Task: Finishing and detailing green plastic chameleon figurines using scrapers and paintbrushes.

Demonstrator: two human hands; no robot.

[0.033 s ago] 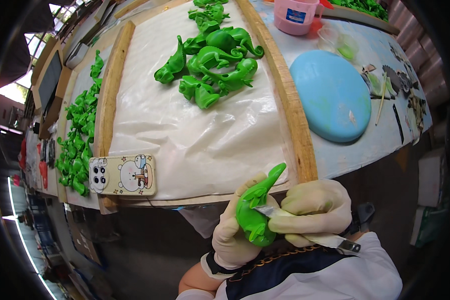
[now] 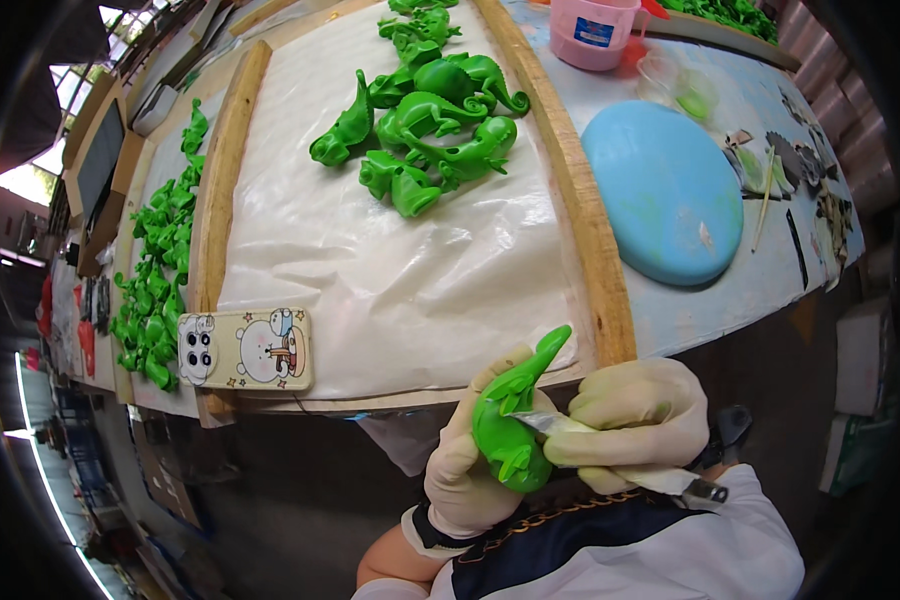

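In my gloved left hand [image 2: 462, 470], closed round it, is a green plastic lizard-like figure [image 2: 505, 435], held above the near edge of the tray with its tapered end pointing up and away. My gloved right hand [image 2: 642, 425] grips a craft knife [image 2: 705, 490] with a pale wrapped handle and a metal end sticking out below the palm. The knife's blade meets the side of the figure near its middle; its very tip is hard to make out. More green chameleon figures [image 2: 435, 115] with curled tails lie heaped at the tray's far end.
A wood-edged tray [image 2: 400, 290] lined with white sheet lies ahead. On its left rail rests a phone [image 2: 260, 348] in a cartoon case. Many green pieces [image 2: 155, 290] fill the left side. At right are a blue disc [image 2: 660, 190], a pink cup [image 2: 590, 35] and a thin stick [image 2: 763, 200].
My right hand has shifted slightly to the right with the craft knife. The left hand and the green figure are practically still.
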